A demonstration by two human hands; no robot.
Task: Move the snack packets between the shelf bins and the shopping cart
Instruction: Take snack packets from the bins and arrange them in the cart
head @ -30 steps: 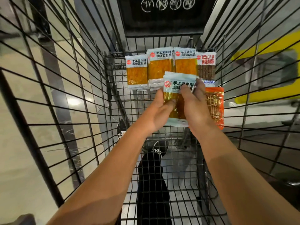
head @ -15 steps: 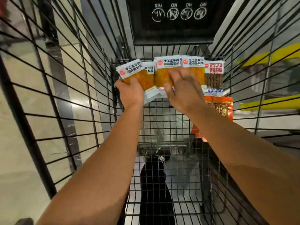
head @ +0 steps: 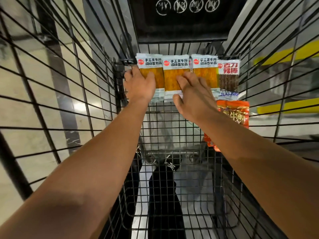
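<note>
1. Head view looks down into a black wire shopping cart (head: 172,128); every position below is given relative to this cart.
2. Cart floor: a square wire grid. A glossy pale tiled floor (head: 25,107) with dark veined strips shows through the grid and through the side walls.
3. Cart far end: a black panel (head: 181,23) printed with white round symbols stands above the end wall.
4. Cart right side: yellow shapes, blurred, show through the wires; what they are cannot be told.
5. Three snack packets with white headers and orange contents lie side by side at the far end of the cart floor: left packet (head: 151,66), middle packet (head: 174,73), right packet (head: 206,71).
6. A brown stick-snack packet (head: 228,75) lies just right of that row, and a red-orange packet (head: 236,112) lies nearer the viewer along the right wall.
7. Left hand (head: 139,87): fingers rest on the left packet near the cart's far left corner. Whether they press flat or grip its edge cannot be told.
8. Right hand (head: 193,95): fingers extended and spread, lying flat across the middle and right packets; nothing is gripped.
9. A dark object shows below the cart floor, near the viewer.
</note>
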